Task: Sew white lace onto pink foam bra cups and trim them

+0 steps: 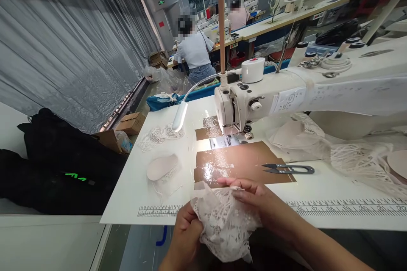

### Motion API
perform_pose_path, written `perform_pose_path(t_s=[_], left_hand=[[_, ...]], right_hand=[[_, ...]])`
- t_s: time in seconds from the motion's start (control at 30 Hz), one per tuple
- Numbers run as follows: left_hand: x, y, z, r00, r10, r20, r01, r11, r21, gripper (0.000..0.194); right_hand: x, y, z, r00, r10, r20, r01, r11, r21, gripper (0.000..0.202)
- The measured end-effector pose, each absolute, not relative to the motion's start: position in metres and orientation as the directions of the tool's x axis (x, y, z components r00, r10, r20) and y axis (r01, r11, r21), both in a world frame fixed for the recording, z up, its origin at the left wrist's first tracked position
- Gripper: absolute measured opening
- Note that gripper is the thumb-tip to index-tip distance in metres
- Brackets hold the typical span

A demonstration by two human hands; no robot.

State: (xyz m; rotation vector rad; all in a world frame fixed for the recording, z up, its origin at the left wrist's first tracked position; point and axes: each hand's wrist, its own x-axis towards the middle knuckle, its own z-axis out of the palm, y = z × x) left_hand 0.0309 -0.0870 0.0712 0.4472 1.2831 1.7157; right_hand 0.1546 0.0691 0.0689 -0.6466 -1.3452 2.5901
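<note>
A crumpled piece of pale lace fabric [225, 224] hangs between my two hands at the table's front edge. My left hand [187, 230] is closed on its left side, thumb bent over the cloth. My right hand [254, 197] pinches its upper right part, fingers pointing left. Beyond them stands a white sewing machine [233, 106], its needle and presser foot over a metal plate [222, 142]. Brown tape [235, 163] covers the table in front of the plate. Black thread snips [289, 169] lie on the tape's right side.
A padded cup piece [163, 167] and lace pieces [162, 134] lie on the left of the white table [127, 203]. More cups and lace [299, 135] are heaped at the right. A lamp [180, 116] arches over the table. Two people sit at machines behind.
</note>
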Motion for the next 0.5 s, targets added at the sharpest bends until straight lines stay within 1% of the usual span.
perform_pose_path(t_s=[0.07, 0.13, 0.2, 0.23, 0.3, 0.37, 0.4, 0.47, 0.5], left_hand=[[0.031, -0.09, 0.071, -0.531, 0.805, -0.266, -0.437, 0.009, 0.899, 0.025], [0.03, -0.092, 0.069, -0.522, 0.812, -0.261, -0.393, 0.042, 0.919, 0.034], [0.026, -0.091, 0.068, -0.429, 0.879, -0.209, -0.335, 0.06, 0.94, 0.039], [0.024, -0.091, 0.068, -0.37, 0.909, -0.192, -0.321, 0.069, 0.945, 0.038], [0.018, -0.089, 0.069, -0.294, 0.94, -0.174, -0.342, 0.067, 0.937, 0.034], [0.013, -0.087, 0.073, -0.294, 0.943, -0.157, -0.361, 0.042, 0.932, 0.036], [0.011, -0.086, 0.075, -0.299, 0.944, -0.136, -0.342, 0.027, 0.939, 0.044], [0.01, -0.085, 0.079, -0.27, 0.956, -0.113, -0.226, 0.051, 0.973, 0.065], [0.01, -0.084, 0.081, -0.25, 0.96, -0.124, -0.148, 0.089, 0.985, 0.066]], right_hand=[[0.154, 0.07, 0.068, -0.913, 0.331, -0.239, 0.027, -0.536, -0.844, 0.03], [0.154, 0.07, 0.068, -0.95, 0.25, -0.186, 0.019, -0.548, -0.836, 0.029], [0.155, 0.069, 0.069, -0.966, 0.195, -0.173, 0.031, -0.574, -0.818, 0.03], [0.155, 0.069, 0.07, -0.962, 0.202, -0.183, 0.036, -0.571, -0.82, 0.032], [0.156, 0.068, 0.073, -0.934, 0.288, -0.212, 0.039, -0.509, -0.86, 0.036], [0.156, 0.066, 0.076, -0.892, 0.401, -0.21, 0.055, -0.365, -0.929, 0.039], [0.156, 0.066, 0.078, -0.876, 0.443, -0.191, 0.066, -0.282, -0.957, 0.041], [0.155, 0.064, 0.08, -0.861, 0.486, -0.15, 0.082, -0.16, -0.984, 0.04], [0.155, 0.064, 0.08, -0.86, 0.49, -0.14, 0.081, -0.14, -0.987, 0.04]])
